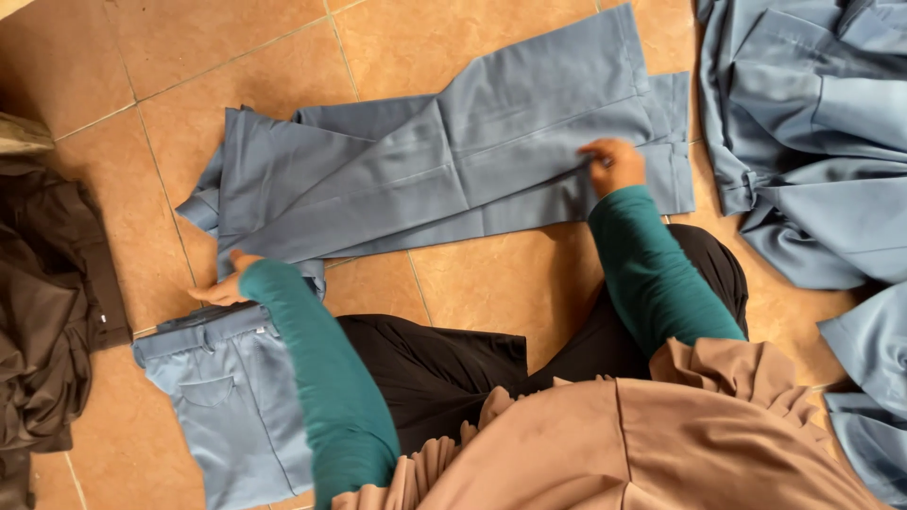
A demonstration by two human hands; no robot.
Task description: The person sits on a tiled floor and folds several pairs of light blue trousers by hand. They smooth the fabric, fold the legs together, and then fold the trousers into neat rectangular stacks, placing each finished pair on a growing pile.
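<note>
A pair of grey-blue trousers (453, 161) lies spread across the orange tiled floor, legs running to the right. My left hand (222, 286) rests at the waist end, fingers pressed on the cloth at the fold. My right hand (612, 165) pinches the fabric near the leg hems. Both arms wear teal sleeves. Part of the waist section with a back pocket (213, 389) lies folded toward me at the lower left.
A heap of similar grey-blue garments (812, 142) fills the right side. A dark brown pile of clothing (47, 302) lies at the left edge. My black-clad legs (444, 368) and a tan shawl (642, 444) are at the bottom. Bare tile (501, 274) shows between.
</note>
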